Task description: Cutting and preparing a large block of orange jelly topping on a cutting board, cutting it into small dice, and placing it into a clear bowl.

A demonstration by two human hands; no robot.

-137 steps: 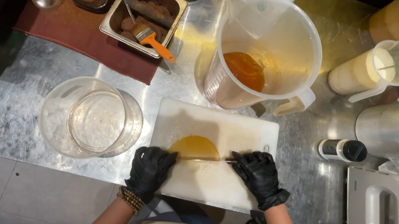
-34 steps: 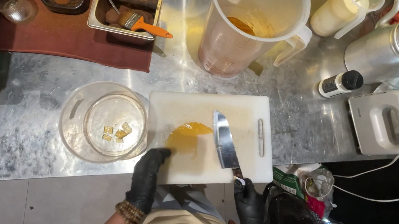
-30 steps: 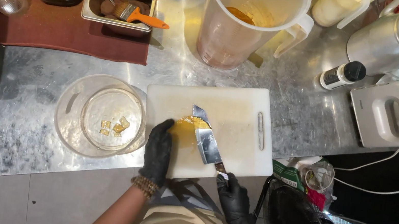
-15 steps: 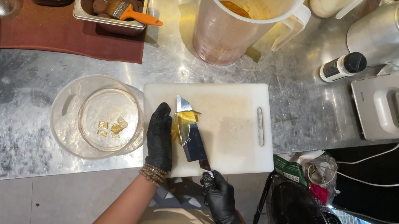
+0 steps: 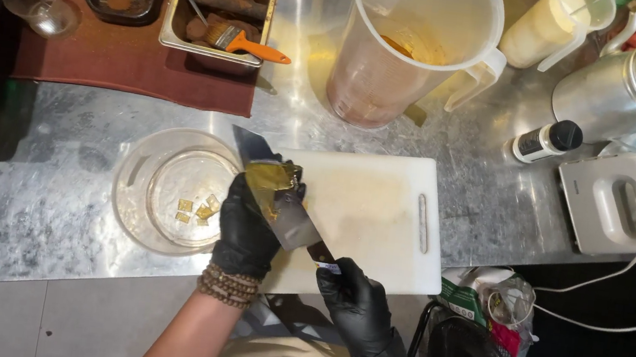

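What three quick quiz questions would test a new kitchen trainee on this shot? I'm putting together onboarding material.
1. True or false: the yellow pieces lie on the knife blade, with the left hand pressed against them.
2. Which hand grips the knife handle? A) left B) right C) both
3. Fill in: a few small yellow pieces already lie in the clear ___ left of the white cutting board.

Key:
1. True.
2. B, the right hand.
3. Bowl.
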